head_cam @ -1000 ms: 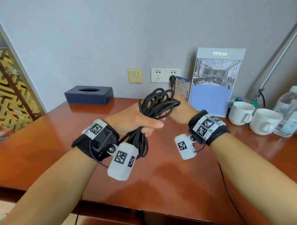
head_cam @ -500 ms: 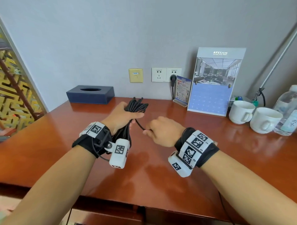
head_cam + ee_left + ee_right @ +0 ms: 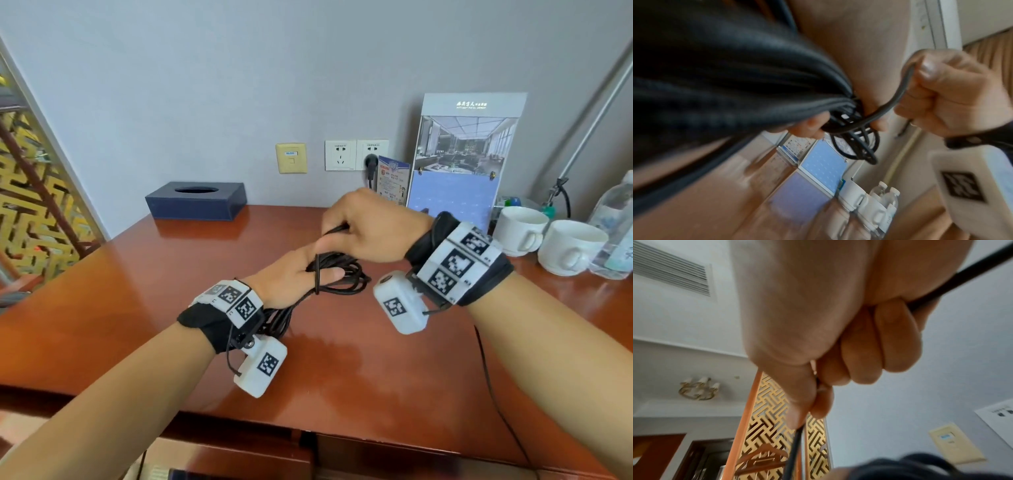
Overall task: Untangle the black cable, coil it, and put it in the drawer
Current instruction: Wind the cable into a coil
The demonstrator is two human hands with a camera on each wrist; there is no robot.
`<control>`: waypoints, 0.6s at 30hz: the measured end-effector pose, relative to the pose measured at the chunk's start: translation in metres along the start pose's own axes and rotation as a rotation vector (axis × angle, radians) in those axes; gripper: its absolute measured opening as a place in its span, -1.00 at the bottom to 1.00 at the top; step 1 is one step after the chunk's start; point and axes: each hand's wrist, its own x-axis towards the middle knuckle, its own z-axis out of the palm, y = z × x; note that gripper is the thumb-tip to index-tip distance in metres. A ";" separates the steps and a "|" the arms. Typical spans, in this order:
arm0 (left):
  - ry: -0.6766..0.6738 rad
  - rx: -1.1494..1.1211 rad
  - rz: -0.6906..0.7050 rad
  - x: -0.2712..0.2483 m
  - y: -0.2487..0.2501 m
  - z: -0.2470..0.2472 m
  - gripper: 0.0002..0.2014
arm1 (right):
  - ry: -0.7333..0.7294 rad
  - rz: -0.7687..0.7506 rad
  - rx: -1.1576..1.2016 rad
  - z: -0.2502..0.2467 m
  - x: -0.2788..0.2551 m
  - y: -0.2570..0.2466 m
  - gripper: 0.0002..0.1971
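Note:
The black cable [image 3: 337, 275] is gathered into a bundle of several loops above the wooden desk [image 3: 137, 294]. My left hand [image 3: 294, 277] grips the bundle, its fingers curled round the loops [image 3: 840, 116]. One free strand [image 3: 318, 270] runs across the bundle and over the back of my left hand, up to my right hand [image 3: 363, 229]. That hand is just above and to the right and holds the strand [image 3: 898, 97] in a closed fist [image 3: 855, 353]. A drawer front [image 3: 376, 455] shows under the desk's near edge, shut.
A dark blue tissue box [image 3: 197, 200] stands at the back left by the wall. Two white cups [image 3: 548, 240], a water bottle [image 3: 616, 226], a standing brochure [image 3: 459, 161] and a small card [image 3: 393, 180] fill the back right. A lattice screen [image 3: 27, 192] is at the left.
My right hand has risen from below the bundle to above it, carrying the free strand over the bundle. My left hand has tipped the bundle down towards the desk.

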 end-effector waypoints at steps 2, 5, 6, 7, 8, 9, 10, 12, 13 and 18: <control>-0.031 -0.275 0.009 -0.004 0.012 0.005 -0.70 | 0.039 0.045 0.117 -0.008 -0.002 0.008 -0.73; -0.080 -0.440 -0.028 -0.004 0.024 0.003 -0.51 | 0.115 0.085 0.232 -0.015 -0.004 0.021 -0.74; -0.121 -0.422 -0.031 -0.005 0.027 0.004 -0.50 | 0.124 0.089 0.265 -0.016 -0.006 0.024 -0.72; -0.154 -0.387 -0.039 -0.007 0.030 0.007 -0.47 | 0.115 0.093 0.301 -0.014 -0.007 0.027 -0.68; -0.178 -0.348 -0.046 -0.010 0.032 0.010 -0.42 | 0.101 0.090 0.346 -0.013 -0.008 0.030 -0.64; -0.195 -0.316 -0.042 -0.012 0.034 0.011 -0.36 | 0.087 0.087 0.391 -0.011 -0.010 0.033 -0.63; -0.206 -0.284 -0.020 -0.015 0.037 0.012 -0.30 | 0.073 0.080 0.433 -0.009 -0.011 0.036 -0.64; -0.225 -0.200 0.034 -0.015 0.040 0.010 -0.21 | 0.056 0.068 0.512 -0.004 -0.015 0.041 -0.70; -0.221 -0.148 0.057 -0.015 0.042 0.008 -0.19 | 0.062 0.068 0.540 -0.003 -0.016 0.041 -0.72; -0.106 -0.395 0.015 -0.008 0.049 0.004 -0.34 | 0.195 0.159 0.618 0.022 -0.013 0.050 -0.76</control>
